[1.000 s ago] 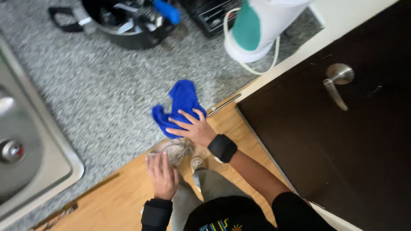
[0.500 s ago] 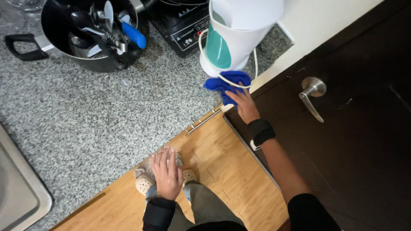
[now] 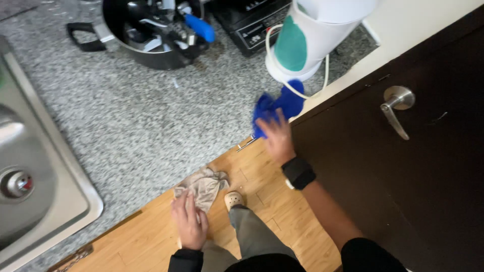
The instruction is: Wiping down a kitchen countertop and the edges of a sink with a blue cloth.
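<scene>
Steel shows at the far left, where a sink (image 3: 35, 196) with its round drain is set into the speckled grey stone bench (image 3: 151, 116). Toward the back of the bench stands a dark pot (image 3: 151, 35) with black side handles, filled with utensils, one of them with a blue handle. Near the front edge of the bench lies a crumpled beige cloth (image 3: 204, 185), partly hanging over the edge; the left hand (image 3: 190, 221) holds it from below, its fingers (image 3: 182, 206) curled onto the cloth's lower part. Just right of that, a light-coloured shoe and a grey trouser leg stand on the wooden floor (image 3: 262, 186). Farther right, the right hand (image 3: 277, 137), with a black band at the wrist, presses on a blue cloth (image 3: 278, 106) at the bench's right-hand edge, its fingers spread flat on the fabric rather than closed around it. The blue cloth lies touching the base of a white and green appliance (image 3: 307, 45), whose white cord loops over it. A dark door (image 3: 428, 166) with a silver lever handle (image 3: 396, 103) fills the right side.
</scene>
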